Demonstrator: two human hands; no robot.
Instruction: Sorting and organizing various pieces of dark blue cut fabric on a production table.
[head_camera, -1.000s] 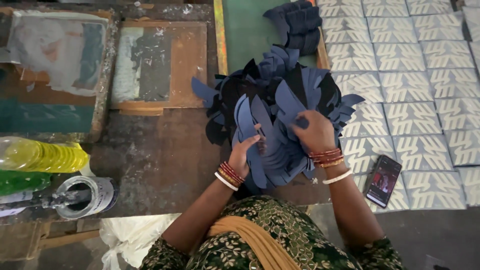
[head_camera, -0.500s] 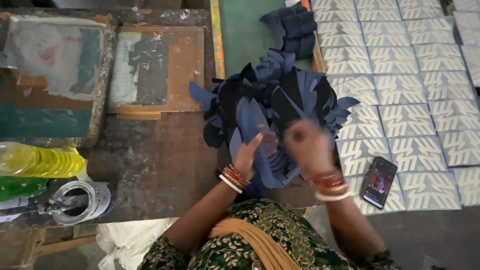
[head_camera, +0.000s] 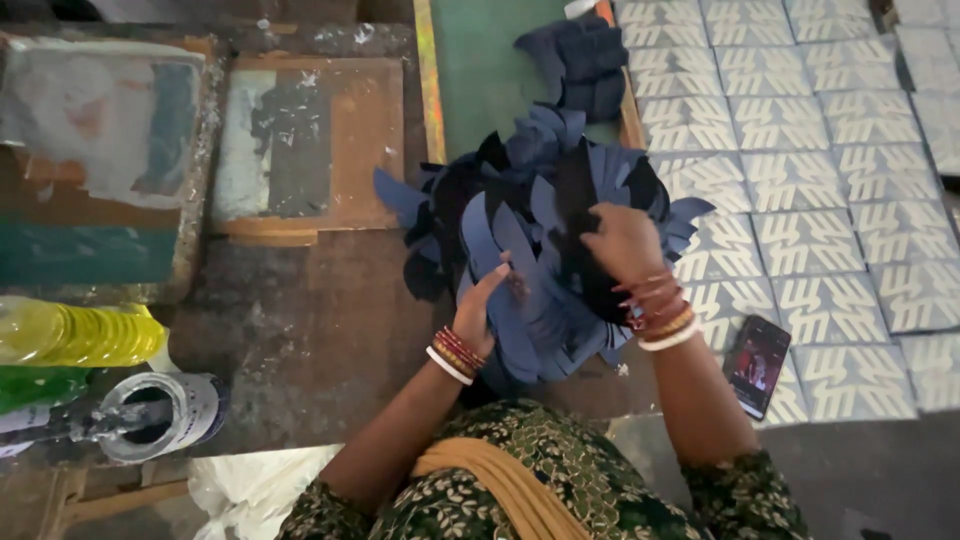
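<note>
Navy and dark-blue cut pieces are seen from the head view, heaped in a fanned pile (head_camera: 540, 250) on the worn counter (head_camera: 310, 330), right in front of the person. The left hand (head_camera: 480, 310) is laid flat and open against the near left edge of the pile, fingers spread on the pieces. The right hand (head_camera: 625, 240) is closed on pieces at the top right of the pile, a dark piece being pinched between its fingers. Bangles are worn on both wrists. A smaller stack of the same blue pieces (head_camera: 585, 65) is set farther back on a green board (head_camera: 480, 70). A phone (head_camera: 757, 365) is lying just right of the right forearm, on printed grey sheets (head_camera: 830, 170). At the far left, a yellow bottle (head_camera: 80, 335) and an open tin (head_camera: 160, 415) are placed near the counter edge.
</note>
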